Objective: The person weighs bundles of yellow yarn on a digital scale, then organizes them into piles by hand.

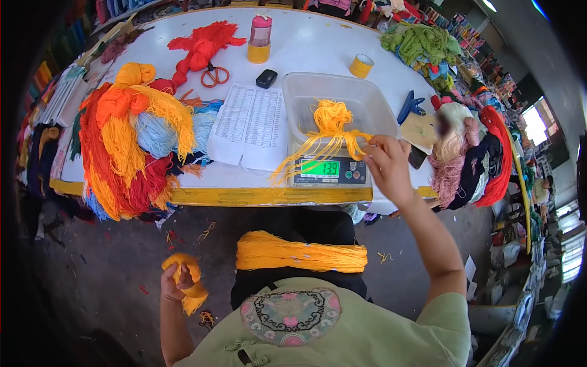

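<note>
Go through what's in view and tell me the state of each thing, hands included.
Scale: switched on, display lit green.
Tub: on the scale, open-topped.
Yellow strands: loose, partly in the tub, trailing over its front edge.
Right hand: pinching the strands.
Left hand: closed around a yellow bundle.
Yellow skein: laid across the lap.
Bottle: upright, capped.
Printed sheet: lying printed side up.
Scissors: lying down; open or shut unclear.

White table point(318, 52), yellow front edge point(244, 196). Dark floor point(211, 260), thread scraps point(208, 230). Bright window point(537, 131) right, lit ceiling light point(488, 5) upper right.
</note>
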Motion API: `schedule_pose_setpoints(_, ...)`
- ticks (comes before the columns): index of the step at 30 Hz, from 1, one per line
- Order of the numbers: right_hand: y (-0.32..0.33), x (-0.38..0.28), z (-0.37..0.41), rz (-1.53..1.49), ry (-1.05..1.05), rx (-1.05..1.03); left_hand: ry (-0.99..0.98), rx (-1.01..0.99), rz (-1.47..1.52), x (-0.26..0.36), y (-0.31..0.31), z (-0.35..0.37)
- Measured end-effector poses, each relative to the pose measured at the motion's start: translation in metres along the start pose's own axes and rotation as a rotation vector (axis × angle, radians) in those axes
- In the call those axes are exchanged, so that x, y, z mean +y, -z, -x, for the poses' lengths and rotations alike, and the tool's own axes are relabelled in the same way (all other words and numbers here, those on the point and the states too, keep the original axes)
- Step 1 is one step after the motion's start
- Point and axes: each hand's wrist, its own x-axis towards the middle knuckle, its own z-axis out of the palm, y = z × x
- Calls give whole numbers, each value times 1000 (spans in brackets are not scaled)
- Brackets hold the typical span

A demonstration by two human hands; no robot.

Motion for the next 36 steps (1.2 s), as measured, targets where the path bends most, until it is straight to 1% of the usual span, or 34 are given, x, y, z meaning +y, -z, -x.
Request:
schedule_pose_setpoints(2,-6,-10,9,-43,-64,93,-86,-286,97,1,-54,-10)
schedule_pose_setpoints(3,-9,-15,12,-43,-91,132,-104,-390,110,-1,-95,-14)
schedule_pose_setpoints(4,-10,-19,14,-43,-120,171,-120,-494,122,-4,-123,-20)
schedule_pose_setpoints(6,-10,-25,11,-20,-132,166,-106,-695,97,-14,-155,-41)
schedule_pose_setpoints(8,-14,-31,5,9,-160,142,-31,-811,113,-19,-200,-62)
schedule_pose_setpoints(9,-19,-35,8,28,-164,144,-14,-828,103,-23,-211,-72)
schedule_pose_setpoints(11,-31,-41,14,67,-167,148,-51,-861,57,-30,-225,-85)
schedule_pose_setpoints(12,-37,-51,19,85,-145,184,-103,-876,22,-33,-230,-91)
schedule_pose_setpoints(13,-37,-65,28,14,-62,132,-152,-892,-11,-36,-237,-97)
schedule_pose_setpoints(14,-35,-81,40,-55,18,77,-288,-941,-105,-40,-253,-105)
schedule_pose_setpoints(15,-32,-97,50,-209,118,30,-328,-968,-293,-39,-267,-109)
schedule_pose_setpoints(16,-27,-114,58,-351,167,-92,-364,-996,-484,-38,-280,-112)
schedule_pose_setpoints(17,-13,-129,62,-363,157,-341,-398,-1022,-675,-39,-293,-113)
schedule_pose_setpoints(18,-3,-140,70,-456,108,-426,-533,-977,-942,-46,-311,-112)
schedule_pose_setpoints(19,8,-143,72,-494,55,-423,-670,-920,-1205,-57,-328,-111)
schedule_pose_setpoints(20,20,-144,73,-530,4,-421,-712,-839,-1329,-70,-335,-109)
schedule_pose_setpoints(21,29,-143,76,-567,-45,-421,-801,-828,-1449,-78,-336,-113)
schedule_pose_setpoints(22,35,-136,78,-616,-102,-427,-704,-784,-1504,-83,-340,-111)
schedule_pose_setpoints(23,38,-128,80,-719,-166,-533,-608,-737,-1556,-86,-342,-108)
schedule_pose_setpoints(25,40,-108,86,-925,-291,-744,-517,-714,-1475,-97,-332,-114)
schedule_pose_setpoints(26,36,-96,91,-1080,-402,-761,-475,-698,-1433,-102,-326,-117)
schedule_pose_setpoints(28,12,-64,110,-1389,-533,-606,-312,-665,-1362,-102,-315,-117)
schedule_pose_setpoints(29,16,-49,106,-1278,-787,-594,-231,-648,-1327,-100,-313,-117)
schedule_pose_setpoints(30,-14,-27,125,-1109,-698,-231,-252,-629,-1310,-98,-315,-115)
schedule_pose_setpoints(31,-17,-6,125,-752,-758,-155,-274,-608,-1295,-93,-321,-111)
schedule_pose_setpoints(32,-19,14,125,-346,-582,-65,-297,-587,-1281,-90,-325,-107)
schedule_pose_setpoints(33,-27,34,127,-279,-418,20,-263,-581,-1239,-88,-328,-106)
schedule_pose_setpoints(35,-37,50,130,-208,-382,-26,-198,-564,-1153,-86,-333,-103)
schedule_pose_setpoints(36,-40,55,132,-223,-403,-46,-210,-559,-1182,-85,-334,-103)
